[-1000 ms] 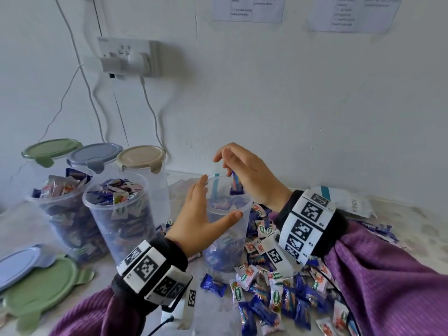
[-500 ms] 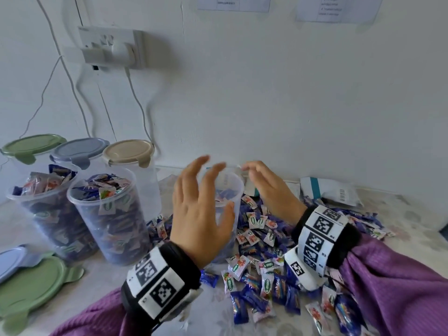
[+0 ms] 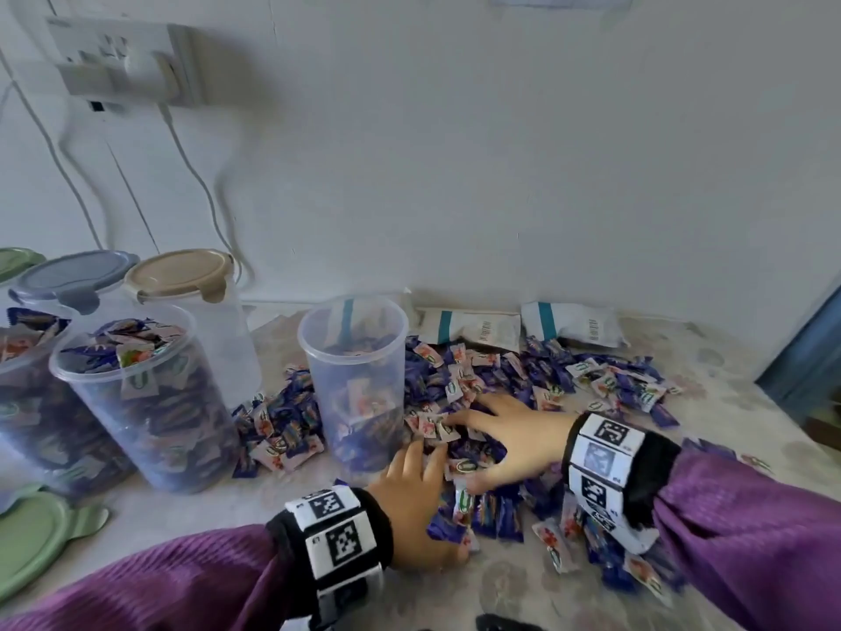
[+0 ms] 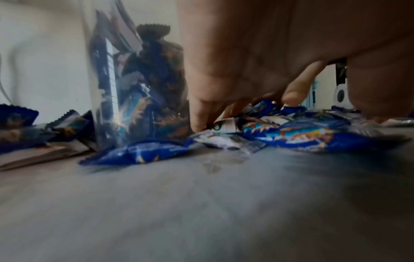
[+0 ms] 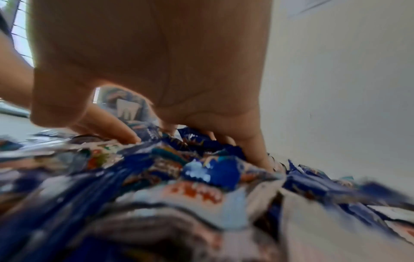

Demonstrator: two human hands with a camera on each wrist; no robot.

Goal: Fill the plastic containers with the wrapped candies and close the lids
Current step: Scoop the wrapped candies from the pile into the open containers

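Both hands reach into the pile of wrapped candies (image 3: 523,380) on the tabletop (image 3: 523,594), just right of the part-filled open container (image 3: 355,380). The right hand (image 3: 514,439) curls its fingers down among the wrappers; motion blur hides whether its grip has closed on any. The left hand (image 3: 418,503) touches the pile's near edge, fingertips buried, its grip likewise unclear.
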